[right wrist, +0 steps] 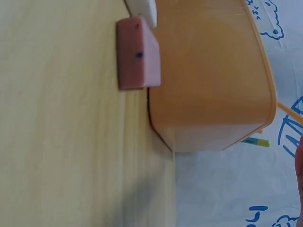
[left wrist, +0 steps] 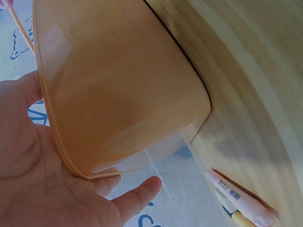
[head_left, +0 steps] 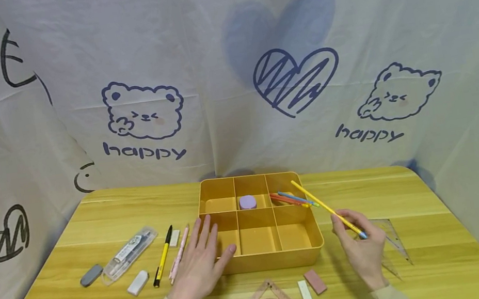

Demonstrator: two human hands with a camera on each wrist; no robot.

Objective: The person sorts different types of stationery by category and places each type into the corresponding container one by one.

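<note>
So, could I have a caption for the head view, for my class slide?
Right hand holds a yellow pencil near the divided tray while the left hand touches its rim.

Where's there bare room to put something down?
The table looks bare right of the yellow organizer, beyond the clear ruler, and at the back left corner, beyond the clear case. The organizer's front middle compartment looks bare too. It's crowded left of the organizer, with pens and erasers, and in front, around the pink triangle.

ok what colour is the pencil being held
The pencil is yellow, blue at one end; best in the head view.
</note>
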